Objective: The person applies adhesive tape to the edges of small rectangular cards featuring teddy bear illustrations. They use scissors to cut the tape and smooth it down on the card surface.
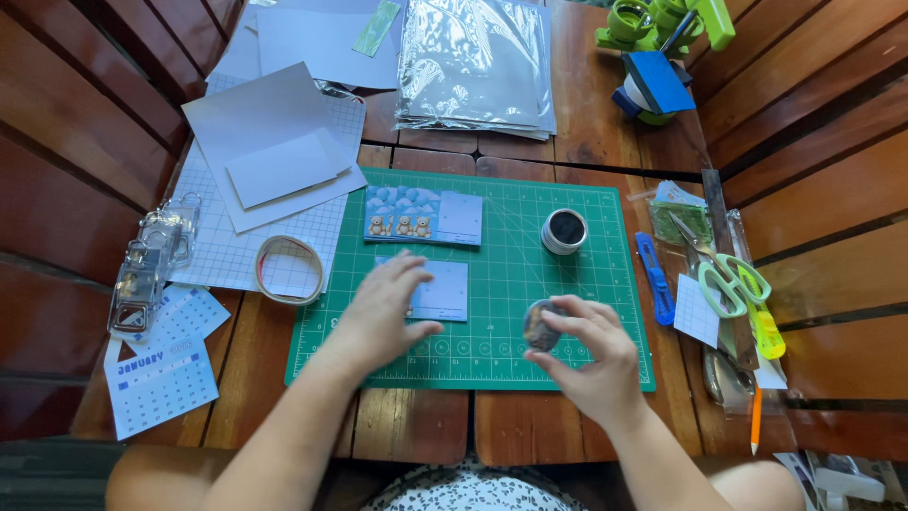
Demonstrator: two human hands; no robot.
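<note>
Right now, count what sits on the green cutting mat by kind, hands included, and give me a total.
Blue cards: 2 (bear card, plain card under the left hand)
Round tins: 1 (open tin)
Round lids: 1 (lid in the right hand)
Hands: 2
Total: 6

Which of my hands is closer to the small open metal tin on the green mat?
Right. The right hand, holding a small round lid, sits just below the metal tin. The left hand rests on a blue card, farther off to the tin's lower left.
</note>
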